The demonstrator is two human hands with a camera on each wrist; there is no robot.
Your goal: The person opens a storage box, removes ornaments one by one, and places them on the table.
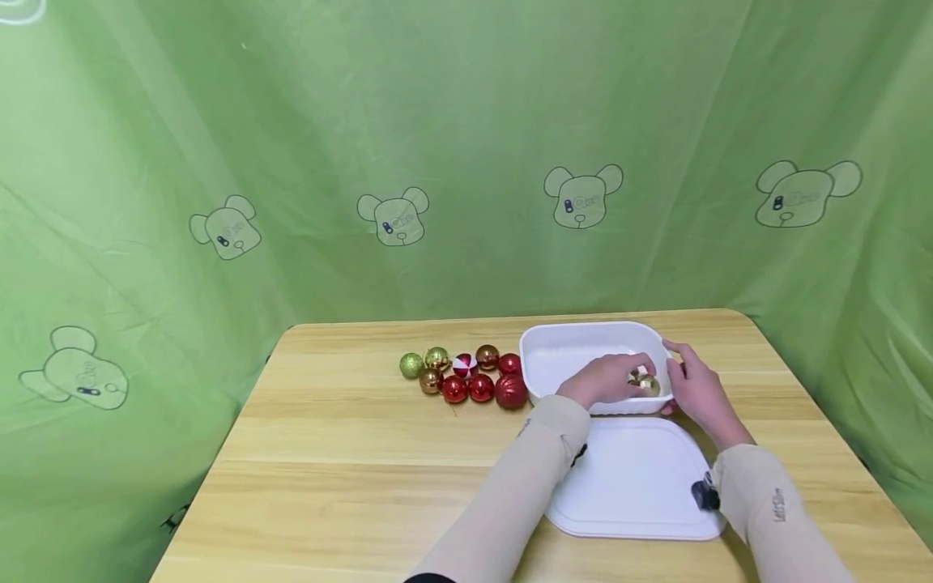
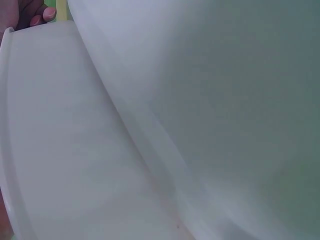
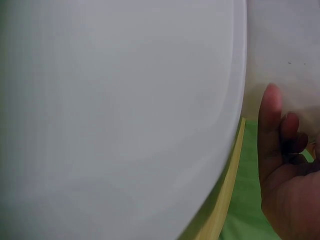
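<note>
A white foam box (image 1: 561,332) stands open on the wooden table (image 1: 350,453), its lid (image 1: 634,486) lying flat towards me. My left hand (image 1: 608,379) reaches into the box, fingers curled round a gold bauble (image 1: 648,385) near the right wall. My right hand (image 1: 696,393) holds the box's right rim from outside, a fingertip (image 2: 48,13) hooked over the edge. The left wrist view is filled by the white box wall (image 2: 200,100). In the right wrist view, fingers (image 3: 270,130) stand beside the white lid (image 3: 125,110).
Several baubles lie clustered left of the box: a green glitter one (image 1: 411,365), a red-and-white one (image 1: 464,365), a large red one (image 1: 512,392), others gold and red. A green cloth (image 1: 466,121) printed with bears hangs behind and round the table.
</note>
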